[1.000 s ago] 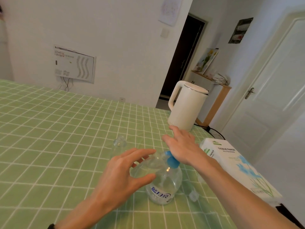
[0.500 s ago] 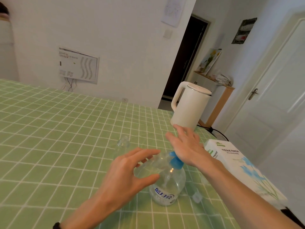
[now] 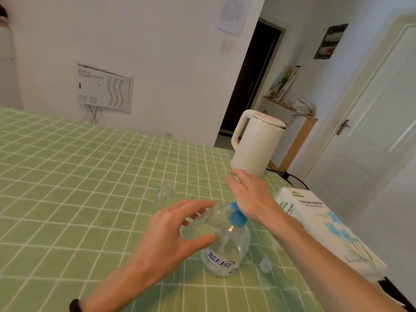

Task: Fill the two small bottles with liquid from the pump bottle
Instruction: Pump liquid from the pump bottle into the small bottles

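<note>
One small bottle (image 3: 203,225), tilted mouth-rightward, sits gripped in left hand (image 3: 171,235); flat right hand (image 3: 252,197) presses pump bottle (image 3: 227,255).

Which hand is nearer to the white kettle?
The right hand: its fingertips reach almost to the base of the white kettle. The left hand is nearer the person, holding a small bottle beside the pump bottle.

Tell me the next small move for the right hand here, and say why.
Probably press the right hand down on the blue pump head: its palm rests there, fingers straight, while the left hand holds a small clear bottle tilted at the spout of the pump bottle. How full that small bottle is cannot be told.
</note>
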### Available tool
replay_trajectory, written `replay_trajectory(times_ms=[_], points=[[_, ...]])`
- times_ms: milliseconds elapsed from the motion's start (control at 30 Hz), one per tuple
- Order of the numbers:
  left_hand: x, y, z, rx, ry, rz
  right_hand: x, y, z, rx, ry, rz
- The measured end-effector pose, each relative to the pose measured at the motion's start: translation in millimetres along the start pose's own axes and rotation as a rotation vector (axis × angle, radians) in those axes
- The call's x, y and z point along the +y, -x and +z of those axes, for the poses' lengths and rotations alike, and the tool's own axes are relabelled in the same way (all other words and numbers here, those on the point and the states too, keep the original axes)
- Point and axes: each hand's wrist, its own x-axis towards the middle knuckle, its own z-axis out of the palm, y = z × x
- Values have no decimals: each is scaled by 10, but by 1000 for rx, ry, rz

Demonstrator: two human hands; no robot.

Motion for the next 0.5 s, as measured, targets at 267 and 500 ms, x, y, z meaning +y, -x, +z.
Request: replay_trajectory(times_ms=[267,500], points=[[49,9,4,-8,10,8,-16,28,-70,-23,68,-10],[15,-12,-19,-14,-18,-10,21,-99,-5,-27,12,7]])
